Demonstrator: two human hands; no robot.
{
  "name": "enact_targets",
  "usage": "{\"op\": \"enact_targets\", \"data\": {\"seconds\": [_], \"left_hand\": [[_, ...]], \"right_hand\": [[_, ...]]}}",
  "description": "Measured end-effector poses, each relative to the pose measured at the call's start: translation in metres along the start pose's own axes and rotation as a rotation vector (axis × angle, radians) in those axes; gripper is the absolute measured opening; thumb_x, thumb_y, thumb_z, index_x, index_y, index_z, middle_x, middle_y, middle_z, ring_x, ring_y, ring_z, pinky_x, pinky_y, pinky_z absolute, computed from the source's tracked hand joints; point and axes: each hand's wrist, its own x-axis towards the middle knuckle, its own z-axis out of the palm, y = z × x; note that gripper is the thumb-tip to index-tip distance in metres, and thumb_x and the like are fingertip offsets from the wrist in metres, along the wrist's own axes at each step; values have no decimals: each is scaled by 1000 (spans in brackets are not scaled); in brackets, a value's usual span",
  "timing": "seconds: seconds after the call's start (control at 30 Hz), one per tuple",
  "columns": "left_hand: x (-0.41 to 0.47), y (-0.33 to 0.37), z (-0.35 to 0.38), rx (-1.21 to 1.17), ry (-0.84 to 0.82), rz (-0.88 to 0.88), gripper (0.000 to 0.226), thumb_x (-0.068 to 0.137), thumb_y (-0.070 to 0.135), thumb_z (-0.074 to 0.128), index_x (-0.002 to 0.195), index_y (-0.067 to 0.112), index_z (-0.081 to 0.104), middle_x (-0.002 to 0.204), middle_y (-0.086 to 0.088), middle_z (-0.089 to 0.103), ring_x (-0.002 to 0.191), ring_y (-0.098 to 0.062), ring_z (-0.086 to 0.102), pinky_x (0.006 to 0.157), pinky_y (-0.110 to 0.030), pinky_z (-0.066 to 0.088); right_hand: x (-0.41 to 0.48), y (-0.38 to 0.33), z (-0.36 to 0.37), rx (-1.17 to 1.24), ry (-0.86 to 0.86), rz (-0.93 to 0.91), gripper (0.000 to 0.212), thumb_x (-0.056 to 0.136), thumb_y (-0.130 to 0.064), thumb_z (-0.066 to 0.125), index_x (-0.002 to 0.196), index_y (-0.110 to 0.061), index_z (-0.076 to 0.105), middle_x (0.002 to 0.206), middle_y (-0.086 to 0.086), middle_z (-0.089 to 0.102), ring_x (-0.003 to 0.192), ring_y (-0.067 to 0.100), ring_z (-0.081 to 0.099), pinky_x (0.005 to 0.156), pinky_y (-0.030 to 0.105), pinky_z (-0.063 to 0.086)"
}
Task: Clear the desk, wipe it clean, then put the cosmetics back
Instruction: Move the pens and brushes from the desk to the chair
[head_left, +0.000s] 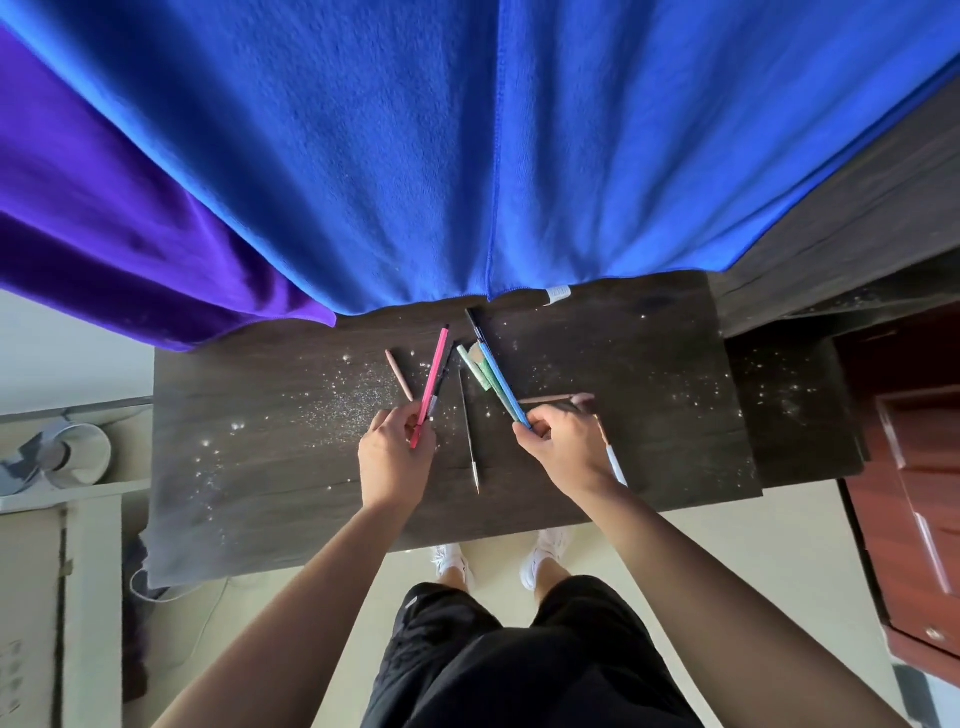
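A white round tub sat on a low shelf at the far left; what it held was too blurred to tell. At the right stood a red-brown cabinet with its drawers closed. A blue cloth and a purple cloth hung over the far edge of the dark wood counter, which was strewn with white glittery specks.

The cosmetics lay in the middle of the counter. The left hand had its fingers curled round a pink pencil and a dark pencil pressed beside it. The right hand had its fingers clamped on a blue pencil bunched with green sticks. Both bundles slanted up toward the cloths.

Between the hands lay a thin black pencil, touched by neither. A short brown pencil lay just left of the pink one. A pinkish brush lay just beyond the right hand, and a pale blue handle showed from under the right wrist
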Motion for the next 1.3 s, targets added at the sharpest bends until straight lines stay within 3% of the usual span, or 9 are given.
{"op": "enact_targets", "data": {"seconds": [0.27,0.33,0.4,0.47,0.67,0.77,0.9,1.2,1.3], "left_hand": [[3,60,-32,-187,62,71,17,85,13,72,101,17,75,79,0,66,67,-9,60,67,-7,37],[3,75,-36,-230,39,129,19,83,13,72,102,18,75,80,2,66,71,-12,61,74,-16,43],[2,89,-36,-268,-16,202,21,83,13,72,102,20,74,83,3,67,77,-16,63,80,-30,48],[-3,102,-31,-311,-88,284,20,83,13,73,101,21,74,84,3,68,78,-16,65,81,-32,50],[-64,154,-4,-398,-341,502,21,83,12,76,101,22,74,85,1,70,71,-4,63,71,-10,46],[-121,181,12,-401,-501,629,20,83,11,75,102,18,74,87,0,70,75,-10,64,76,-24,51],[-205,210,27,-434,-690,725,23,85,13,73,101,29,72,91,6,71,78,-4,65,73,-9,48],[-481,227,94,-386,-953,979,20,88,11,71,102,25,69,90,7,67,74,4,63,58,-2,44],[-583,219,121,-361,-1017,1015,20,88,12,71,106,21,71,94,5,69,77,-3,64,63,-5,48]], "right_hand": [[-10,-21,-64,81,154,61,17,84,-34,77,81,-18,74,67,-4,69,63,16,63,69,31,49],[-20,-22,-78,83,227,79,17,83,-36,77,81,-20,73,68,-7,68,63,12,61,70,27,48],[-37,-23,-89,82,309,129,20,82,-41,77,80,-22,73,67,-9,67,63,8,61,69,23,48],[-63,-22,-98,101,408,186,25,80,-49,74,78,-24,71,66,-12,65,67,6,61,65,17,47],[-173,-5,-116,133,619,390,16,85,-46,73,83,-30,71,67,-19,63,71,0,63,58,16,50],[-247,8,-134,204,813,485,14,83,-42,75,72,-42,67,66,-18,64,60,6,61,59,23,51],[-345,34,-154,267,1008,622,10,84,-38,77,79,-32,71,70,-13,66,55,10,61,62,34,56],[-607,133,-150,297,1279,865,14,84,-44,75,81,-37,64,69,-15,64,58,8,62,58,19,53],[-700,168,-142,324,1320,924,12,86,-41,75,82,-32,67,70,-11,65,59,10,62,60,27,55]]}}
